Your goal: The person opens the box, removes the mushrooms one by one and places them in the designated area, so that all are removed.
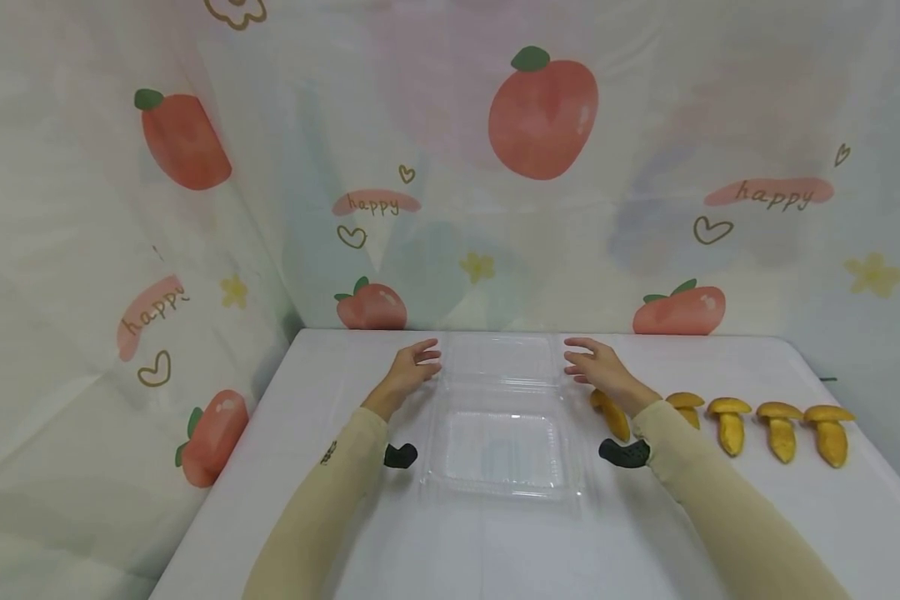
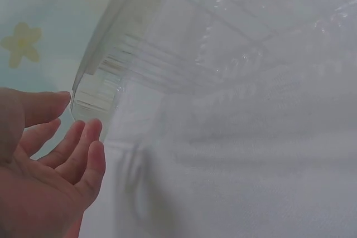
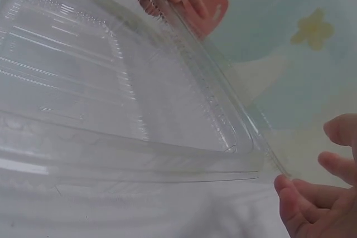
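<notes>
A clear plastic clamshell box (image 1: 504,486) lies opened out on the white table, its hinged lid (image 1: 501,360) on the far side. My left hand (image 1: 411,369) is at the lid's left edge, thumb and fingers apart and softly bent. In the left wrist view, the fingertips (image 2: 96,151) are right at the plastic's corner. On the other side, my right hand (image 1: 598,367) has its fingers loosely spread. A fingertip (image 3: 283,183) meets the lid's corner in the right wrist view. Neither hand grips anything.
Several yellow mushrooms with brownish caps (image 1: 729,425) stand in a row at the right. One mushroom (image 1: 611,415) lies just below my right hand, and my forearm partly covers another. A fruit-printed cloth (image 1: 450,250) hangs behind the table (image 1: 487,550) and down its left side.
</notes>
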{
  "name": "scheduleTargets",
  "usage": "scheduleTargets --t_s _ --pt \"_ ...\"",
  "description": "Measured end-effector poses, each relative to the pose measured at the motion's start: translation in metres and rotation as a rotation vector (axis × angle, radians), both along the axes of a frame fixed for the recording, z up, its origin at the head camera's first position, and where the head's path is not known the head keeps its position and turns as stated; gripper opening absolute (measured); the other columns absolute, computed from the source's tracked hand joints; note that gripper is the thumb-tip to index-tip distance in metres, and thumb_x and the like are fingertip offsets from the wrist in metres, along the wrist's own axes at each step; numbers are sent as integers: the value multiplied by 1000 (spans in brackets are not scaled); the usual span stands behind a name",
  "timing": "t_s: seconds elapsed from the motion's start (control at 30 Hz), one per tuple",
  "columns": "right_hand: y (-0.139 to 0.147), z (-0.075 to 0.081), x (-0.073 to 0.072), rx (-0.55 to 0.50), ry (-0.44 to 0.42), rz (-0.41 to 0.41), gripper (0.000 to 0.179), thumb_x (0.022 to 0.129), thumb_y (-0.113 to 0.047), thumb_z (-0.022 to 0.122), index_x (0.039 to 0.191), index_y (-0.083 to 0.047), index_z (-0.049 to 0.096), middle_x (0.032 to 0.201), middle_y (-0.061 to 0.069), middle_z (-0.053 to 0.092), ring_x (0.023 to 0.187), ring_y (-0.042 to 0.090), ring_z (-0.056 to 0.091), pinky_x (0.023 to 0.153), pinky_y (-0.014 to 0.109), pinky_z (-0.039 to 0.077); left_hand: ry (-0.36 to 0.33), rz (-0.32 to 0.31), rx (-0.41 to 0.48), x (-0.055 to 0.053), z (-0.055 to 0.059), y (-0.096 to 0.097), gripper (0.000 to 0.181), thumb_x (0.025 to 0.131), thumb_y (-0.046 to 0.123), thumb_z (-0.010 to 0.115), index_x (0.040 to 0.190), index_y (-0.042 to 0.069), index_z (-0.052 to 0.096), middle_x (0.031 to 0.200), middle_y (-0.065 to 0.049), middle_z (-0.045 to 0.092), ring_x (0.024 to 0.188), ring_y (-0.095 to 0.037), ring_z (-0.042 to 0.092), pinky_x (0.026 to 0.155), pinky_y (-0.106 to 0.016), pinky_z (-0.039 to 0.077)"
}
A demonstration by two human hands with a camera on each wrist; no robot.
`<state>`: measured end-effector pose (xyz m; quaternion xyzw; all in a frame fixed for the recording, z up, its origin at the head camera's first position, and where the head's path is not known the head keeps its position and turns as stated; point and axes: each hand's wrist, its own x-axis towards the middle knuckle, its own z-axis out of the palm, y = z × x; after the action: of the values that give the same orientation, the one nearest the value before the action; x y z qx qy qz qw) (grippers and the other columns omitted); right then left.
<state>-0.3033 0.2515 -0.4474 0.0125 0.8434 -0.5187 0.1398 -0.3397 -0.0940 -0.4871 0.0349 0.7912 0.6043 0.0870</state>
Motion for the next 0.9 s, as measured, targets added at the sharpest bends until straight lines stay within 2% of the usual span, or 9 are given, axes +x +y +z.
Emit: scheduleTargets --t_s 0.13,0.23,0.4,0.67,0.9 --pt "0 -2 -1 -12 4 2 58 110 -30 41 159 -3 26 156 31 38 132 42 54 114 51 44 -19 28 23 2 0 -1 58 96 -1 64 150 9 48 142 -22 60 126 -31 62 88 -28 56" --pt "0 -2 -1 -27 -3 4 58 109 -30 42 159 -4 25 157 30 38 134 42 52 115 52 43 -32 44 35 4 0 -1 58 96 1 64 150 12 49 143 -19 59 127 -31 62 96 -34 56" --pt "-1 -1 0 -46 -14 7 58 110 -30 41 160 -6 24 158 30 36 136 43 50 117 53 41 -44 50 69 5 1 -2 59 97 1 63 152 11 46 145 -20 57 129 -32 61 108 -44 51" --pt "1 -5 0 -67 17 18 61 109 -33 42 159 -3 24 158 30 37 134 43 51 116 53 41 -53 35 117 7 5 -3 60 98 0 62 154 10 43 147 -22 54 130 -34 59 113 -47 47" --pt "1 -5 2 -83 22 21 61 109 -33 42 159 -3 24 157 30 38 134 44 49 116 53 40 -66 46 96 7 8 -4 58 98 1 62 152 15 46 147 -19 56 129 -32 60 114 -47 46"
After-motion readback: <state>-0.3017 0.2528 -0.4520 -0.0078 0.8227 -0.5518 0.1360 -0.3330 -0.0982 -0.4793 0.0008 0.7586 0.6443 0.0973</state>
